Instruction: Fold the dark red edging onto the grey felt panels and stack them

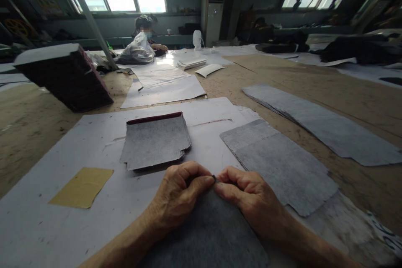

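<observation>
Both hands pinch the far edge of a grey fabric-like panel (pixel 210 230) close to me. My left hand (pixel 184 190) has thumb and forefinger closed on the edge, and my right hand (pixel 246 190) grips it just beside. A small dark fold shows between the fingertips. Beyond my left hand lies a stack of grey panels (pixel 153 140) with a dark red strip along its far edge. To the right of my right hand is a flat stack of larger grey panels (pixel 279 163). A yellow-brown paper piece (pixel 83 187) lies at the left.
White paper sheets (pixel 40 234) cover the brown table (pixel 232 86). A tall dark stack (pixel 63 77) leans at the left. More long grey panels (pixel 323 125) lie at the right. Across the table, a person (pixel 144 29) sits behind a plastic bag (pixel 138 50) near a white fan (pixel 197 39).
</observation>
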Action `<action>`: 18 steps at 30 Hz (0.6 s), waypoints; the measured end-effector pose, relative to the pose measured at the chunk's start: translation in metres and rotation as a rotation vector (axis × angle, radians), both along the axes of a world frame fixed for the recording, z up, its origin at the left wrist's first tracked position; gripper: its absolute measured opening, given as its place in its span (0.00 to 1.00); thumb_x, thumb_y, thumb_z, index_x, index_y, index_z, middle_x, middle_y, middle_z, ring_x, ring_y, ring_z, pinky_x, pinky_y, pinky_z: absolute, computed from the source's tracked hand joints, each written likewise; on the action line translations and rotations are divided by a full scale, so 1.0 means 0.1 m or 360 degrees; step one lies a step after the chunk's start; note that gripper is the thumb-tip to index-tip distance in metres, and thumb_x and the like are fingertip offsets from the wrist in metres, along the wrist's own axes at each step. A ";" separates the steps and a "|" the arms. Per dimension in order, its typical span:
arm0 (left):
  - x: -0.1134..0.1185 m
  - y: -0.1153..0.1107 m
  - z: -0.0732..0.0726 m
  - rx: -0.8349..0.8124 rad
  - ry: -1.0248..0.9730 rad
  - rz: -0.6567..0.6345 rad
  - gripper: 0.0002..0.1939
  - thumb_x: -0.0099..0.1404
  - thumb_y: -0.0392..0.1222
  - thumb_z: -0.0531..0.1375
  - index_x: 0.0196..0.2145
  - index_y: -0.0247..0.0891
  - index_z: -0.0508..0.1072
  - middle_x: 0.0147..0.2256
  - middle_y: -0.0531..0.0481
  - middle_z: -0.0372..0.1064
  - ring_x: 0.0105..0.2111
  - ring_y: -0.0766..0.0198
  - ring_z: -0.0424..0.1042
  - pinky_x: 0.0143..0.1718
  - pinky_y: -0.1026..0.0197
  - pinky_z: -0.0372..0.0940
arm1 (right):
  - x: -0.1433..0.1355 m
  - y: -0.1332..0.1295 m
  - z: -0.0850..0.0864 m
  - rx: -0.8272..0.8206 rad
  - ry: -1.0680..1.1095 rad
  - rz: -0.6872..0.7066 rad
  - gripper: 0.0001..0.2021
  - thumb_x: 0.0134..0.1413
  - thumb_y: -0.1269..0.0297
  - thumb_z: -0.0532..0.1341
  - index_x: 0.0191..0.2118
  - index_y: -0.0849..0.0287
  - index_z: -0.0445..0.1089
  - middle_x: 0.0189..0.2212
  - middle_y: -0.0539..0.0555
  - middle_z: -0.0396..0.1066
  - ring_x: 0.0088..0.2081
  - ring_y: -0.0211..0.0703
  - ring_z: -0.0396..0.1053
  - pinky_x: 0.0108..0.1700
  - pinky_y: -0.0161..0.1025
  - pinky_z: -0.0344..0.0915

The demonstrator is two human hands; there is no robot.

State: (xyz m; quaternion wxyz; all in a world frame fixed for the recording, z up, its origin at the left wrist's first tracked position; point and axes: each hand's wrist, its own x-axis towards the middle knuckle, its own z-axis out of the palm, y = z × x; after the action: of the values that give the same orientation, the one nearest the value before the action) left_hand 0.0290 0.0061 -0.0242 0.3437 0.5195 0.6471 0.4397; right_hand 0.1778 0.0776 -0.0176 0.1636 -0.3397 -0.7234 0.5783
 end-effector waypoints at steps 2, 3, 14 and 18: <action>0.01 0.00 0.02 0.0006 0.0034 0.0001 0.09 0.58 0.41 0.57 0.24 0.35 0.72 0.18 0.56 0.61 0.20 0.73 0.57 0.22 0.70 0.53 | 0.00 -0.01 -0.01 0.0063 -0.0006 0.0021 0.09 0.48 0.63 0.54 0.22 0.59 0.60 0.18 0.45 0.54 0.21 0.31 0.52 0.22 0.30 0.51; 0.02 0.00 0.03 0.0013 0.0057 0.0000 0.10 0.59 0.40 0.56 0.23 0.34 0.71 0.18 0.57 0.60 0.20 0.73 0.56 0.22 0.70 0.52 | 0.00 -0.01 -0.01 0.0106 -0.0009 0.0028 0.09 0.49 0.63 0.54 0.22 0.59 0.59 0.17 0.45 0.54 0.21 0.32 0.52 0.22 0.30 0.51; 0.03 0.00 0.04 0.0066 0.0274 -0.0037 0.18 0.64 0.45 0.49 0.18 0.35 0.56 0.18 0.57 0.50 0.20 0.72 0.51 0.23 0.68 0.49 | 0.01 -0.03 0.02 0.0062 0.0018 0.0022 0.09 0.47 0.64 0.55 0.20 0.59 0.58 0.17 0.45 0.53 0.21 0.32 0.51 0.23 0.31 0.50; -0.07 -0.04 0.11 -0.0094 0.0101 -0.0134 0.13 0.63 0.47 0.51 0.27 0.36 0.68 0.21 0.56 0.58 0.23 0.71 0.56 0.24 0.69 0.52 | 0.01 0.00 0.02 -0.0329 0.0095 -0.0045 0.07 0.47 0.64 0.56 0.23 0.60 0.61 0.16 0.44 0.51 0.18 0.30 0.47 0.20 0.30 0.47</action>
State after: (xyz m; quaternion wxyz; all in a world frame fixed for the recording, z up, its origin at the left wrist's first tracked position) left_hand 0.0222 0.0019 -0.0134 0.3563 0.5497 0.6479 0.3887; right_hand 0.1789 0.0781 -0.0156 0.1574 -0.3475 -0.6499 0.6573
